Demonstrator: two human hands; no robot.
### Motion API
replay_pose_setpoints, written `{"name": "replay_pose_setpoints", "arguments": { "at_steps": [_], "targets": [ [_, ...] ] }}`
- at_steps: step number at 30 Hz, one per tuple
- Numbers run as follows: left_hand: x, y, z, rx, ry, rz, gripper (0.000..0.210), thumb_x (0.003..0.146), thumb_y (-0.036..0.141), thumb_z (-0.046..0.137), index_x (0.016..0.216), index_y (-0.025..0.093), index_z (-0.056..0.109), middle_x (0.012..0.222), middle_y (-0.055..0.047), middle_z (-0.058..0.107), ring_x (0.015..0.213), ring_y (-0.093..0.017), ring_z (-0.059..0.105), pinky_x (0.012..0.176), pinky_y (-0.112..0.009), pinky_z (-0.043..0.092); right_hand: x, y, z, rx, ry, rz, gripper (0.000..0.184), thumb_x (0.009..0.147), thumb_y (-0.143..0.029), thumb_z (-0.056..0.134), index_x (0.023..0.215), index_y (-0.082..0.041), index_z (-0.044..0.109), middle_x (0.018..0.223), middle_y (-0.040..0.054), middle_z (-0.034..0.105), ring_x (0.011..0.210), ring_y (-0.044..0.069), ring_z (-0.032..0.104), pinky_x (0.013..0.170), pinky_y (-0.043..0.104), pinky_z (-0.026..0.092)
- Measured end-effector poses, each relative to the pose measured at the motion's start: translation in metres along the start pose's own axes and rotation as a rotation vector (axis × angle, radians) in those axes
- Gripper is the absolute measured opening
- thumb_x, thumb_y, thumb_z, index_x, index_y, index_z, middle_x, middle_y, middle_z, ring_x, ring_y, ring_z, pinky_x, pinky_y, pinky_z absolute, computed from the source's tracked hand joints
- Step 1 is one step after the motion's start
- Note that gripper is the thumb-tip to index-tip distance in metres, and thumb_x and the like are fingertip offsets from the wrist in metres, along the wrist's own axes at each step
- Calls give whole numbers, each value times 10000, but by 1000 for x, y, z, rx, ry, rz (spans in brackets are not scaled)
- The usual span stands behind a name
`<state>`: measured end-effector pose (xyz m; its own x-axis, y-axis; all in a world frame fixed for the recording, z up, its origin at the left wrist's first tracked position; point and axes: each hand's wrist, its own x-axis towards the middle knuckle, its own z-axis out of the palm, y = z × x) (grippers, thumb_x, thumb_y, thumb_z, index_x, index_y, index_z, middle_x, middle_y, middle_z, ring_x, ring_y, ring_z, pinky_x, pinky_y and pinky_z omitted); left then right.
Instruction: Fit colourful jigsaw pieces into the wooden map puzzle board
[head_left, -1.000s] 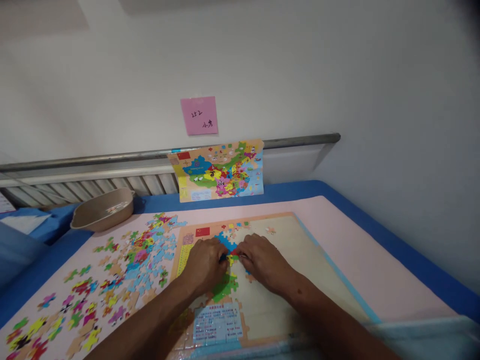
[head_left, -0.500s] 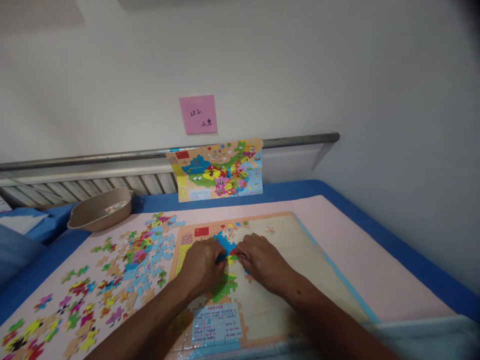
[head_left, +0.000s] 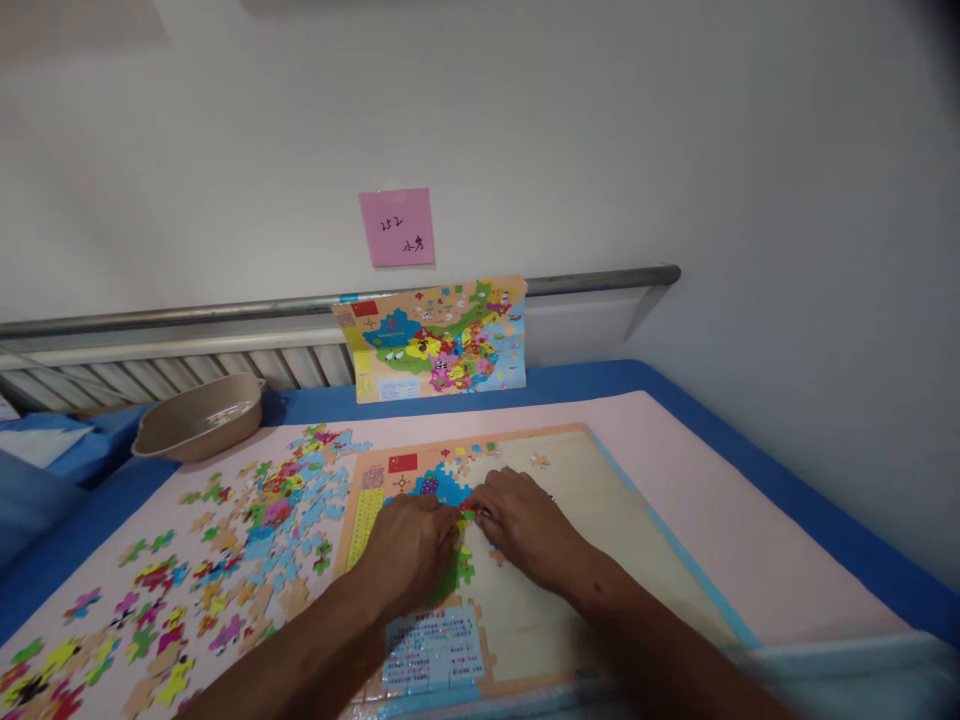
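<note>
A partly assembled map jigsaw puzzle [head_left: 427, 650] lies in its frame in front of me, with joined pieces along its left side and bare board to the right. My right hand [head_left: 525, 515] pinches a small red and green puzzle piece [head_left: 469, 510] at the edge of the joined blue area. Close beside it, my left hand [head_left: 412, 545] rests over the joined pieces with fingers curled. Its fingertips almost meet the right hand's, and what they hold, if anything, is hidden.
Many loose puzzle pieces [head_left: 285, 510] spread over the pink sheet [head_left: 600, 410] at the left. A beige basin [head_left: 199, 420] stands behind them. A printed reference map [head_left: 442, 345] leans against the wall under a metal rail [head_left: 600, 282]; a pink note [head_left: 397, 228] hangs above.
My left hand has shifted slightly right and down, uncovering more of the blue area and the yellow strip at the puzzle's left. My right hand stays almost in place.
</note>
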<state>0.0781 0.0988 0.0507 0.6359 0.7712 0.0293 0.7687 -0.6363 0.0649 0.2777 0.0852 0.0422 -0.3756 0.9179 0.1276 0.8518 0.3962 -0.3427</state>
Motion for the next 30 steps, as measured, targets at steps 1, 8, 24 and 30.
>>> {"name": "replay_pose_setpoints", "arguments": {
  "at_steps": [1,8,24,30],
  "targets": [
    [0,1,1,2,-3,1,229,954,250,476,869,230,688,825,-61,715,794,-265,685,663,-348,402,0,0,0,-3,-9,5,137,970,-130,597,944,-198,713,929,44,640,894,193,536,808,305,335],
    [2,-2,-1,-1,-42,-2,248,942,223,463,911,242,708,831,-54,728,797,-261,696,655,-329,409,1,-1,-2,-20,-39,26,157,963,-117,589,970,-206,719,947,38,644,920,192,539,813,304,334],
    [3,-18,7,-150,-11,61,278,924,196,465,978,297,718,863,1,758,839,-236,711,659,-303,405,0,-8,6,-120,8,26,44,946,-244,659,938,-205,677,975,45,652,953,223,530,832,346,304],
    [4,-20,9,-211,-19,46,291,940,218,477,1051,317,728,964,10,781,910,-236,725,704,-298,435,-1,-7,11,-134,50,15,54,946,-252,665,916,-207,667,959,36,649,929,219,528,798,347,287]
  ]
}}
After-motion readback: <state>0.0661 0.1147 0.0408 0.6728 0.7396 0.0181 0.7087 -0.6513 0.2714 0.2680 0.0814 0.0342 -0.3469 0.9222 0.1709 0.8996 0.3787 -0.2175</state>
